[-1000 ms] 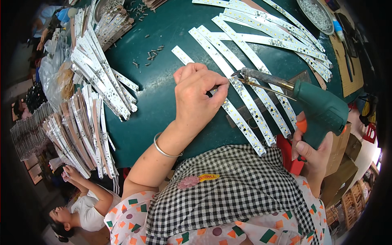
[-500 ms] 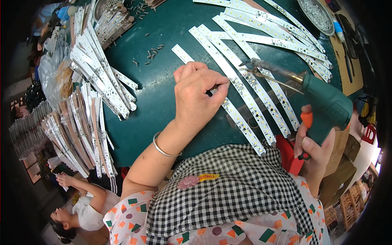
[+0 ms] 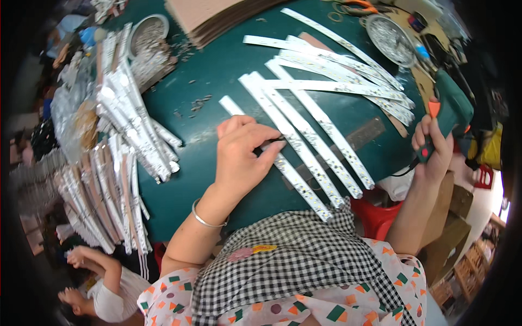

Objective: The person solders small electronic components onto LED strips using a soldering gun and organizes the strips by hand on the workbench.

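My left hand is over a white LED strip board, covering its middle. Thumb and forefinger pinch together there, and whatever is between them is too small to make out. At the right, my right hand grips a green soldering gun with an orange trigger. The gun is raised at the table's right side, and its tip is hard to make out. Beside the board under my left hand lie several more LED strip boards, side by side and slanting.
Stacked LED strip boards cover the table's left side, near small loose metal parts and a metal bowl. Cardboard sheets lie at the far edge. A second bowl holds shiny bits. Another person sits at lower left.
My right hand has moved the soldering gun away from the boards, outward to the right. My left hand keeps its pinch over the same board. The view has shifted, showing more of the table's far side.
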`<action>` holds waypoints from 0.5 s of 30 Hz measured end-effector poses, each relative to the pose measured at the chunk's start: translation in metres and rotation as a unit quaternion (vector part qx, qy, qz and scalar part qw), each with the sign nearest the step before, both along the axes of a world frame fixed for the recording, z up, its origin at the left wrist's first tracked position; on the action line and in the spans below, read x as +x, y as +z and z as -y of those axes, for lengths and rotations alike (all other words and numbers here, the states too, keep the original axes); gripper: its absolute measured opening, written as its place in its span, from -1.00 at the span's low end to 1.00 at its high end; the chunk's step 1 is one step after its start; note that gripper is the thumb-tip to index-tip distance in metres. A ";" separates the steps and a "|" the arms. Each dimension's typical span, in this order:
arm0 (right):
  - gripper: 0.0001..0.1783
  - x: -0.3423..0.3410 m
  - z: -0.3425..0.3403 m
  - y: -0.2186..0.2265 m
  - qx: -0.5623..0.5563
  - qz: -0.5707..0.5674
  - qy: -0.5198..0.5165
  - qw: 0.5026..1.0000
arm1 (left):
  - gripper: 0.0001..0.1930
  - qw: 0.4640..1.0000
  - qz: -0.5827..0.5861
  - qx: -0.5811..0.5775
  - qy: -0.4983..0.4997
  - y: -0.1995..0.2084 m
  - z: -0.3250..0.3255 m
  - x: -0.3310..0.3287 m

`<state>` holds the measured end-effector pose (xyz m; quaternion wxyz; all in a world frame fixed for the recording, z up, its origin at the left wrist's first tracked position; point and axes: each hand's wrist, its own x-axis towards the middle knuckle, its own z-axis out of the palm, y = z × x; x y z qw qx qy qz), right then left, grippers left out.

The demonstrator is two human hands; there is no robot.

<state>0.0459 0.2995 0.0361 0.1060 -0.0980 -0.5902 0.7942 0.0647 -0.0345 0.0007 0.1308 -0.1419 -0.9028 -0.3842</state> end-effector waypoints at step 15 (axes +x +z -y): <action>-0.35 0.021 0.020 -0.009 0.115 -0.021 0.007 0.993 | -0.87 0.968 0.005 -0.156 0.195 -0.001 0.088 -0.061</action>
